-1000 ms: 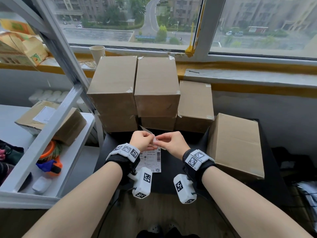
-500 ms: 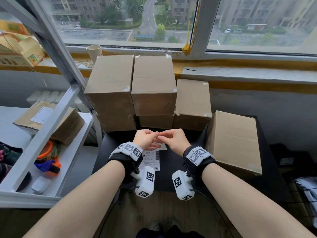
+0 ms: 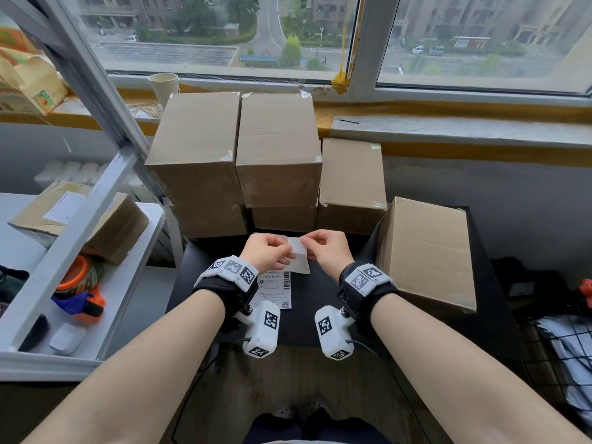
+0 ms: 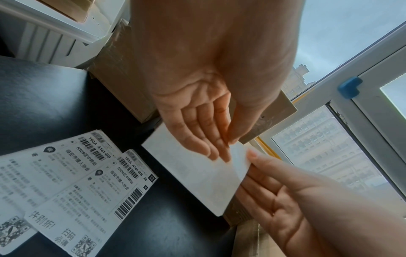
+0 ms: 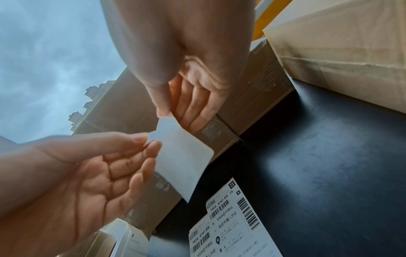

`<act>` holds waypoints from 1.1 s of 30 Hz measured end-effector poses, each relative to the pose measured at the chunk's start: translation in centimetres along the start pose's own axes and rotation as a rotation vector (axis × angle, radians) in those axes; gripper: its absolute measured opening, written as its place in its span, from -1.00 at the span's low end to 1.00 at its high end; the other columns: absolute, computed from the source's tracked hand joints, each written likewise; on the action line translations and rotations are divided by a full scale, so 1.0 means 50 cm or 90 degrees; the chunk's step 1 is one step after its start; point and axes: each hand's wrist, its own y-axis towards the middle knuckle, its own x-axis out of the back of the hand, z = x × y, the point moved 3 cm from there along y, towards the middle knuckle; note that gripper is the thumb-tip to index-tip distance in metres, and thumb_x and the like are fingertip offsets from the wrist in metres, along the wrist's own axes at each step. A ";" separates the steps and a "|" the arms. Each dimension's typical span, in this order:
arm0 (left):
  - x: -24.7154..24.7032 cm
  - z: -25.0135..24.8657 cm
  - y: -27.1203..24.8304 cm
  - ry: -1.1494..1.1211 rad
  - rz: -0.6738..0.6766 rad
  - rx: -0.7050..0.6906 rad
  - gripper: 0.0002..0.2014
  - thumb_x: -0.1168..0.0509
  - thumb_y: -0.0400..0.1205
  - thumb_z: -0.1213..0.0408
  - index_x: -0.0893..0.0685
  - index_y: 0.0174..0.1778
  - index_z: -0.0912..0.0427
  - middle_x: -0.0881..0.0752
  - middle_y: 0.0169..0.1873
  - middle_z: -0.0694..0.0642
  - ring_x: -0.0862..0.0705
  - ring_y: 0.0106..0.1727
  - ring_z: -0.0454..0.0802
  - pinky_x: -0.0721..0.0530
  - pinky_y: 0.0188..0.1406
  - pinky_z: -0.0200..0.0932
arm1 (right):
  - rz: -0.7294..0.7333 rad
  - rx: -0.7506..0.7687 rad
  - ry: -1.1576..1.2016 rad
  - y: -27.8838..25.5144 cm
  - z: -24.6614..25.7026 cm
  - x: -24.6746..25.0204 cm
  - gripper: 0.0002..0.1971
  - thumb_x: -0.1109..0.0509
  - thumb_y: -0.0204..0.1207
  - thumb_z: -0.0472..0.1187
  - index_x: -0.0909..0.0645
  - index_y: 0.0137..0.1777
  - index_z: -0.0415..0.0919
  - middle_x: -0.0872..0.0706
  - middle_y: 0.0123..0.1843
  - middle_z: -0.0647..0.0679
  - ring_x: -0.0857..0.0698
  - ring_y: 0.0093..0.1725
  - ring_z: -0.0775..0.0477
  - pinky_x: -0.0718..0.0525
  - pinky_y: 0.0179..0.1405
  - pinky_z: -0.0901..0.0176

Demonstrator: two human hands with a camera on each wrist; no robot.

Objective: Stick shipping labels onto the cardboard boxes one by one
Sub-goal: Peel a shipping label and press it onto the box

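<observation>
Boxes (image 3: pixel 278 149) crowd the black bench (image 3: pixel 307 315) under the window (image 3: pixel 224 30); each grip, left (image 3: pixel 267 253) and right (image 3: pixel 323 253), pinches one white label (image 3: pixel 299 259).

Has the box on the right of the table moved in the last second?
No: the box lies right beside the low box, same as before.

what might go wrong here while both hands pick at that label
1. The left hand and right hand pinch only the top edge of the label, so it may curl and stick to itself.
2. It hangs over the spare labels on the table and might catch on them.
</observation>
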 end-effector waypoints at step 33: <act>0.087 0.217 0.040 0.228 -0.131 0.183 -0.87 -0.41 0.43 0.42 -0.75 -0.40 0.14 -0.65 -0.66 -0.08 -0.64 -0.51 -0.13 -0.60 -0.41 -0.34 | -0.299 -0.018 -0.235 0.008 -0.015 0.125 -0.83 -0.36 0.57 -0.13 -0.71 -0.06 -0.22 -0.79 -0.11 -0.14 -0.71 -0.04 -0.17 -0.63 -0.05 0.08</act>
